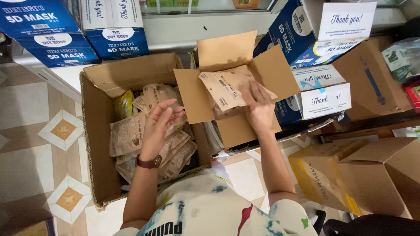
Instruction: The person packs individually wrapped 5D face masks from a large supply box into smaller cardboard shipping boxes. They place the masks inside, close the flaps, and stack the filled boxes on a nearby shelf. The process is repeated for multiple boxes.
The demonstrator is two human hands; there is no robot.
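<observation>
Between carton flaps [271, 65], right hand [259, 106] on pouch [227, 87].

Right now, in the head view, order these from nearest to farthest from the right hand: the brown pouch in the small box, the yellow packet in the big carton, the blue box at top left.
1. Brown pouch, under the right hand, touching it.
2. Yellow packet, left, inside the big carton.
3. Blue box, far upper left.
</observation>
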